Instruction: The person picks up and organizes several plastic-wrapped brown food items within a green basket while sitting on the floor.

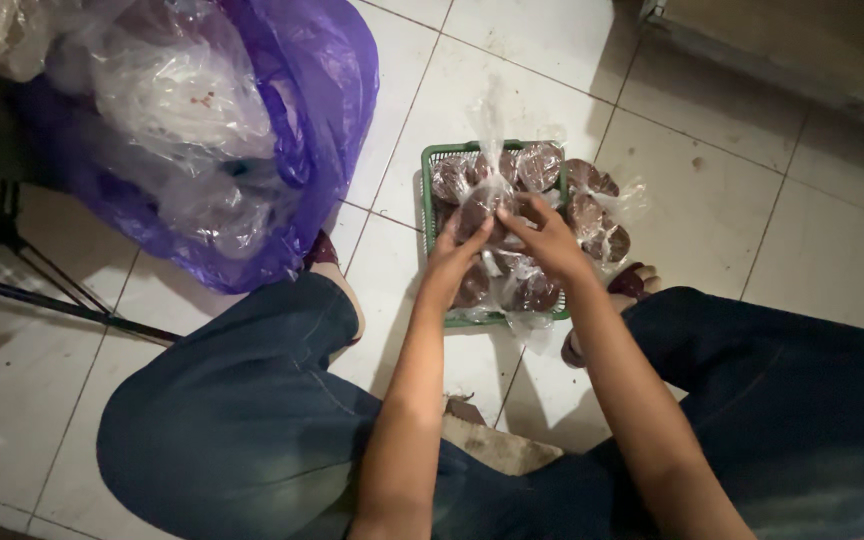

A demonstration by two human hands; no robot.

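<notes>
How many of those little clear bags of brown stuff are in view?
About 8. Roughly five lie in the green basket, two sit past its right edge, and one small clear bag is held by both hands. More may be hidden under the hands.

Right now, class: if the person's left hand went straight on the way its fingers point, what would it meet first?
The left hand points up-frame at the clear bag of brown pieces it already touches; beyond lie more bags in the green basket. Depth is uncertain.
</notes>
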